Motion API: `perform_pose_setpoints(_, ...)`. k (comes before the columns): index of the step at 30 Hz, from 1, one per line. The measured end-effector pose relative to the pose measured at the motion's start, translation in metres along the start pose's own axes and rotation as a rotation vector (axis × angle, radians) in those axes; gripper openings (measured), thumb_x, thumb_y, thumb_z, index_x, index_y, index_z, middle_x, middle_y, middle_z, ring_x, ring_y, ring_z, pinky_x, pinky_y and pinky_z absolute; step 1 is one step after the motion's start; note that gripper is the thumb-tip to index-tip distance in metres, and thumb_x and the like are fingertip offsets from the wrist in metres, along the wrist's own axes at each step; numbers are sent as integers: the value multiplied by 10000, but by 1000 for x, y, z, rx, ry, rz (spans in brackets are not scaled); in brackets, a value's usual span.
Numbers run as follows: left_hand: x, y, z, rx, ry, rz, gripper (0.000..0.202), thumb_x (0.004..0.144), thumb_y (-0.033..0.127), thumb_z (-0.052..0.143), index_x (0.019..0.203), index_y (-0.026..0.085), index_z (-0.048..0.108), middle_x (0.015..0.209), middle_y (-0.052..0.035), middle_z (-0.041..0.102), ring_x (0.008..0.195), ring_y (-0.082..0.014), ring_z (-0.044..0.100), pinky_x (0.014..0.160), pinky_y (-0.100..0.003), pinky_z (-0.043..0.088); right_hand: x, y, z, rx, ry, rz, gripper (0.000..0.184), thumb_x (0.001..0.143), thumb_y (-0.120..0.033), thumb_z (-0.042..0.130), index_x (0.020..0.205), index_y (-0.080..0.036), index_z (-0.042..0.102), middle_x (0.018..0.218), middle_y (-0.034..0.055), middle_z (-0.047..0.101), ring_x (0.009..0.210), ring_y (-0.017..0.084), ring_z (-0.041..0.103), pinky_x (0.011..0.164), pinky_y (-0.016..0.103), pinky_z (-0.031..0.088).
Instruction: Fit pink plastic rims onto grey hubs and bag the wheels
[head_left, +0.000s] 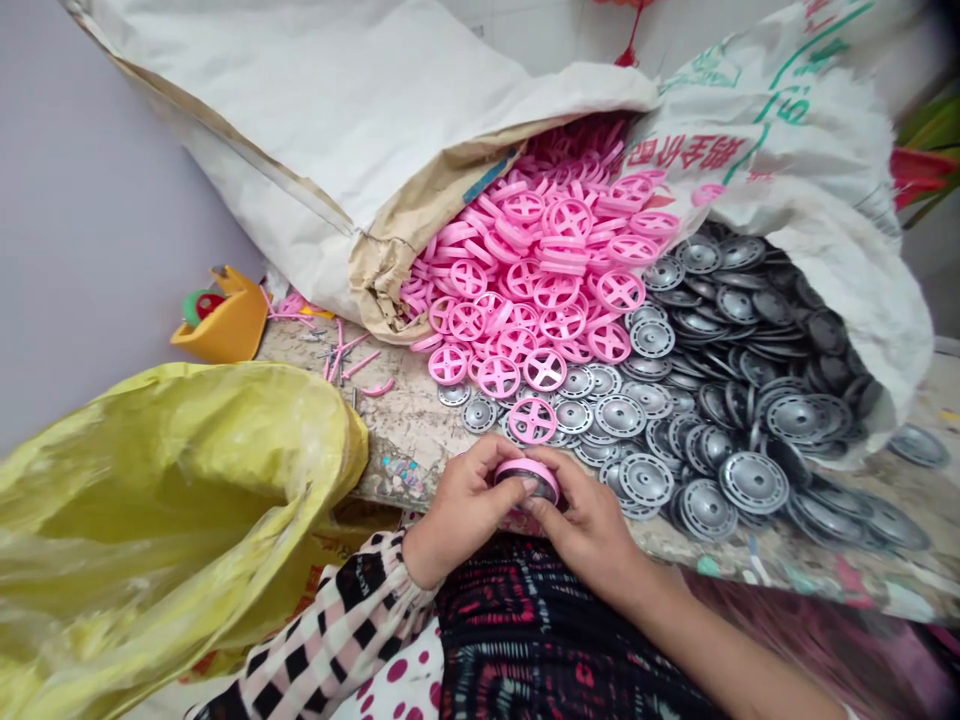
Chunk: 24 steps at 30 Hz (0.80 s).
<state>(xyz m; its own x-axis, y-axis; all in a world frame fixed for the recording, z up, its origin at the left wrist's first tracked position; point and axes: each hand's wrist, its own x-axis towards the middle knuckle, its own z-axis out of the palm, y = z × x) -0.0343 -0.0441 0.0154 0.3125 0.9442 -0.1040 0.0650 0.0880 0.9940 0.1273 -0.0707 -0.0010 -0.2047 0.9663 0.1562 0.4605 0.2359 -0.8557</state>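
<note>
My left hand (461, 510) and my right hand (589, 525) together pinch a pink plastic wheel (527, 480) at the table's front edge. A grey disc seems to sit in the wheel, though my fingers hide most of it. A heap of pink spoked wheels (540, 270) spills from a white woven sack (795, 130) just beyond my hands. Beside it lies a larger heap of grey ribbed discs (735, 380), with some discs close to my right hand. One loose pink wheel (532, 420) rests on the grey discs just ahead of my hands.
A yellow plastic sack (165, 500) bulges against the table's left side. Loose pink rods (345, 365) and small metal pins (326, 352) lie on the stained table (405, 440) beyond it. An orange holder (225, 320) stands at the far left corner.
</note>
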Motion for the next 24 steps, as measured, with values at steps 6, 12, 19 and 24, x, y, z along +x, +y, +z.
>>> perform_pose_setpoints(6,-1,-3,0,182,38,26,108,789,198,603,895,179,598,812,2,620,766,-132,565,724,-254,437,-3,3,3,-26,-57,85,420,885,-293,516,1301,-250,473,1168,56,657,995,239,638,802,364,505)
perform_pose_setpoints(12,1,-3,-7,252,17,80,134,838,247,596,959,195,627,883,-2,642,826,-130,587,764,-252,455,2,5,4,17,29,-39,266,924,-280,468,1173,-234,549,1126,62,638,1037,208,591,885,347,469)
perform_pose_setpoints(19,1,-7,-43,629,184,190,282,874,310,564,1126,200,624,1065,-64,628,958,-177,589,840,-325,475,12,26,-7,328,339,291,339,866,-422,563,1142,-229,522,934,38,623,768,172,593,686,312,504)
perform_pose_setpoints(24,-7,-26,-60,900,71,161,488,823,411,626,1250,186,552,1191,-93,585,1111,-243,521,968,-417,409,9,36,3,365,206,352,351,832,-445,577,1096,-214,563,836,23,615,688,165,570,612,292,495)
